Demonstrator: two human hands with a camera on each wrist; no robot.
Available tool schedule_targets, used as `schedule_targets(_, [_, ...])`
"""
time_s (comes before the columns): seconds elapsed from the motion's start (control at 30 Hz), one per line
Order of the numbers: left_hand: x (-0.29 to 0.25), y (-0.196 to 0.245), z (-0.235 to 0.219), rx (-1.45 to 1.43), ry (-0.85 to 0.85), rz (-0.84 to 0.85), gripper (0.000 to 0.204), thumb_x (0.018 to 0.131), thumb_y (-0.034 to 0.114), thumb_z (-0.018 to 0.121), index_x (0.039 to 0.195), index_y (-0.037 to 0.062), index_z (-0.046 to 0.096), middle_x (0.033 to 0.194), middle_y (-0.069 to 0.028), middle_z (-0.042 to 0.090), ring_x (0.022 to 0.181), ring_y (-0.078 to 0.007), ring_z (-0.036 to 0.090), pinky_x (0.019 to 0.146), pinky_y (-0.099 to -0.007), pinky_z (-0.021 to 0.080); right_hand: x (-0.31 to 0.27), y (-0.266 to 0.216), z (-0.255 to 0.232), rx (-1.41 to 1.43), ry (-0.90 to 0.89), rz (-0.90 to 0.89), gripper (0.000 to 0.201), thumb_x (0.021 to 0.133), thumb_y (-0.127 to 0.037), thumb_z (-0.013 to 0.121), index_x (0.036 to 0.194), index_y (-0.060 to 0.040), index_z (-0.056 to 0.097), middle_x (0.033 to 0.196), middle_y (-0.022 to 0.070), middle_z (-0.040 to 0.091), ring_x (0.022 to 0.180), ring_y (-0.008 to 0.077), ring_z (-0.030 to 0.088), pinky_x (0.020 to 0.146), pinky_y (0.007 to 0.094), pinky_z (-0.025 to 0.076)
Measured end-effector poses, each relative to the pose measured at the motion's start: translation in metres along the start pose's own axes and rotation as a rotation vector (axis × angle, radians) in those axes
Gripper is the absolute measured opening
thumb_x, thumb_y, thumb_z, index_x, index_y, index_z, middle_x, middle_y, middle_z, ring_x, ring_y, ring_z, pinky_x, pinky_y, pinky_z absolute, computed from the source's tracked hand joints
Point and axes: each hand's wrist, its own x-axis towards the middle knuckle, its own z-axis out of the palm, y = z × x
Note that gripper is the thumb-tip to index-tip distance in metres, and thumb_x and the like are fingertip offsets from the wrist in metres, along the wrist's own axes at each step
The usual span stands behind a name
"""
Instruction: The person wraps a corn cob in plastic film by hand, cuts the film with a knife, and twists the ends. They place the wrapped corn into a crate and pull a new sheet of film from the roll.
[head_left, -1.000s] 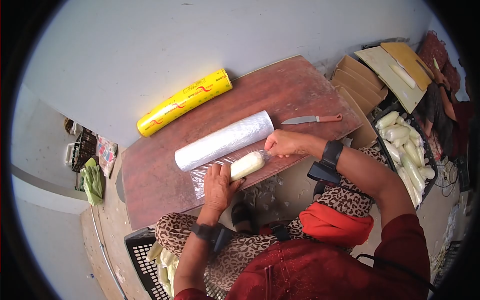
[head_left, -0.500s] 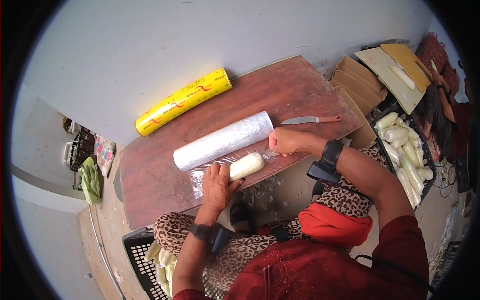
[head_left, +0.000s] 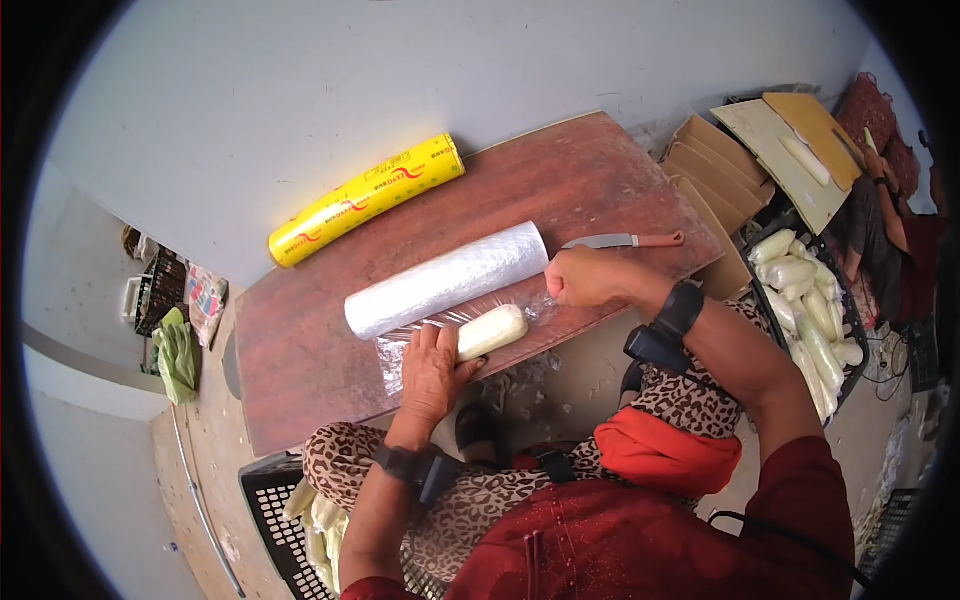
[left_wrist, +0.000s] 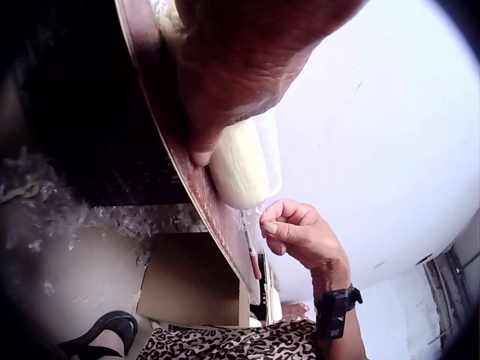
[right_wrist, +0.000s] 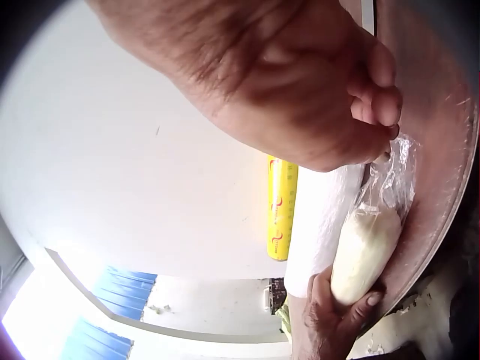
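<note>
A pale, smooth, elongated vegetable (head_left: 493, 332) lies near the table's front edge on clear cling film (head_left: 392, 362). My left hand (head_left: 433, 370) grips its left end, fingers over the top and thumb along the near side. At the other end, my right hand (head_left: 592, 277) pinches the gathered film (right_wrist: 397, 176), with the fingers curled in. The right wrist view shows this film bunched and drawn out from the vegetable's tip. Just behind lies the large roll of cling film (head_left: 445, 280), its loose sheet reaching under the left hand.
A knife (head_left: 625, 240) lies to the right of the roll. Toward the wall is a yellow printed roll (head_left: 365, 200) on the wooden table (head_left: 600, 160). Crates of pale vegetables (head_left: 810, 310) stand at right and lower left (head_left: 275, 520). Another person's arm (head_left: 890, 200) shows far right.
My right hand has shifted slightly right and turned over, drawing the film end away from the vegetable. The left hand stays on the vegetable.
</note>
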Motion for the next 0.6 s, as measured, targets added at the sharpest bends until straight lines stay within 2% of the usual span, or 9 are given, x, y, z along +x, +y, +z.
schedule_targets(0.03, [0.000, 0.000, 0.000, 0.000, 0.000, 0.001, 0.047, 0.070, 0.029, 0.079, 0.102, 0.0057, 0.053, 0.096, -0.0136, 0.053, 0.091, -0.0325, 0.052, 0.079, -0.0441, 0.043, -0.002, -0.002, 0.002, 0.031, -0.003, -0.037, 0.013, 0.074, -0.010, 0.067, 0.084, -0.0021, 0.066, 0.081, 0.0153, 0.068, 0.075, 0.0267, 0.066, 0.066, 0.0388, 0.050])
schedule_targets(0.13, [0.000, 0.002, -0.001, 0.007, -0.002, -0.003, 0.047, 0.070, 0.029, 0.079, 0.102, 0.0055, 0.053, 0.097, -0.0136, 0.053, 0.091, -0.0325, 0.052, 0.079, -0.0441, 0.043, -0.004, -0.011, 0.011, 0.086, -0.042, -0.001, 0.015, 0.071, -0.010, 0.066, 0.085, -0.0044, 0.068, 0.085, 0.0176, 0.069, 0.079, 0.0317, 0.067, 0.068, 0.0399, 0.051])
schedule_targets(0.23, [0.001, 0.001, -0.001, 0.005, -0.018, -0.022, 0.047, 0.071, 0.029, 0.079, 0.102, 0.0053, 0.054, 0.097, -0.0136, 0.053, 0.092, -0.0324, 0.052, 0.080, -0.0439, 0.044, 0.001, -0.011, 0.027, 0.101, -0.032, -0.082, 0.014, 0.071, -0.011, 0.066, 0.083, -0.0035, 0.067, 0.084, 0.0184, 0.069, 0.080, 0.0332, 0.067, 0.069, 0.0416, 0.051])
schedule_targets(0.33, [0.001, 0.002, -0.002, 0.004, -0.017, -0.016, 0.046, 0.071, 0.029, 0.079, 0.101, 0.0050, 0.054, 0.098, -0.0137, 0.054, 0.093, -0.0324, 0.052, 0.080, -0.0438, 0.044, -0.001, -0.014, 0.025, -0.075, -0.055, -0.113, 0.012, 0.073, -0.009, 0.064, 0.083, -0.0031, 0.066, 0.084, 0.0187, 0.068, 0.080, 0.0333, 0.066, 0.067, 0.0423, 0.050])
schedule_targets(0.43, [0.001, 0.002, -0.003, 0.004, -0.015, -0.012, 0.045, 0.071, 0.029, 0.079, 0.100, 0.0049, 0.055, 0.097, -0.0137, 0.054, 0.093, -0.0324, 0.052, 0.081, -0.0437, 0.044, -0.008, -0.013, 0.013, -0.194, -0.105, -0.166, 0.010, 0.072, -0.009, 0.061, 0.080, -0.0026, 0.064, 0.083, 0.0207, 0.066, 0.079, 0.0377, 0.064, 0.067, 0.0449, 0.049])
schedule_targets(0.53, [0.001, 0.002, -0.003, -0.005, -0.001, 0.002, 0.044, 0.071, 0.028, 0.078, 0.100, 0.0049, 0.055, 0.096, -0.0137, 0.054, 0.093, -0.0324, 0.052, 0.081, -0.0436, 0.044, -0.013, -0.006, 0.004, -0.328, -0.138, 0.006, 0.009, 0.073, -0.009, 0.059, 0.077, -0.0019, 0.064, 0.081, 0.0209, 0.066, 0.078, 0.0394, 0.064, 0.067, 0.0466, 0.049])
schedule_targets(0.6, [0.000, 0.002, -0.004, -0.001, -0.024, -0.001, 0.049, 0.071, 0.026, 0.079, 0.107, 0.0030, 0.054, 0.098, -0.0142, 0.054, 0.094, -0.0330, 0.052, 0.083, -0.0433, 0.043, -0.009, 0.002, 0.001, -0.344, -0.114, -0.006, 0.009, 0.073, -0.009, 0.060, 0.076, -0.0016, 0.064, 0.078, 0.0198, 0.066, 0.077, 0.0379, 0.064, 0.067, 0.0456, 0.049])
